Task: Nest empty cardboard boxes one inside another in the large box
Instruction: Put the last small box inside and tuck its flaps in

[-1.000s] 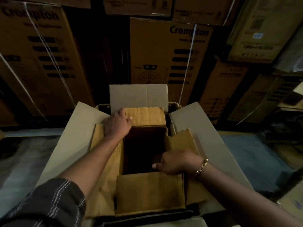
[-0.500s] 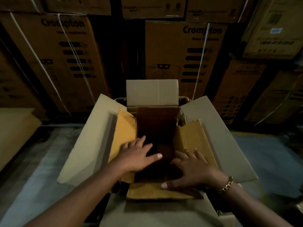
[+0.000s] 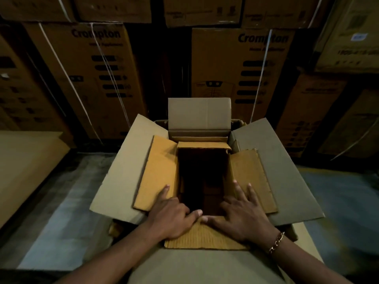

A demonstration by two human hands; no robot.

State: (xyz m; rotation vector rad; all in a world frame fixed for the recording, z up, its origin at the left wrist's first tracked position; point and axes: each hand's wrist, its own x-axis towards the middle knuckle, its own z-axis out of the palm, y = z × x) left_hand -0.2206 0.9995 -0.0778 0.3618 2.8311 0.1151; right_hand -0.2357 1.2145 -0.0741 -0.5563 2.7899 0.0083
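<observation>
The large box [image 3: 287, 173] sits on the floor at the centre of the frame, its four grey flaps splayed outward. Inside it stands a smaller yellow-brown box [image 3: 162, 171], its own flaps folded out over the large box's flaps, and its dark open well runs lengthwise away from the person, from lower centre toward upper centre. At the far end the edges of other cardboard walls show between the two, so more than one box seems to be nested already; how many, I cannot tell.

Both hands lie at the near end of that well. The left hand [image 3: 172, 216] is flat and spread on the near left corner, forefinger stretched along the left flap, thumb pointing inward along the near lip. The right hand [image 3: 242, 216] is flat and spread on the near right corner, fingers fanned over the right flap, thumb meeting the left thumb at the lip. Neither pinches anything; they appear to press the near flap [image 3: 205, 236] down and outward.

The well lies straight ahead of both hands, equally near to each. Its mouth is unobstructed, though its bottom is too dark to read. The floor is open at left and right; stacked printed cartons [image 3: 246, 64] wall off the far side. A flat cardboard sheet [image 3: 26, 160] lies at left.
</observation>
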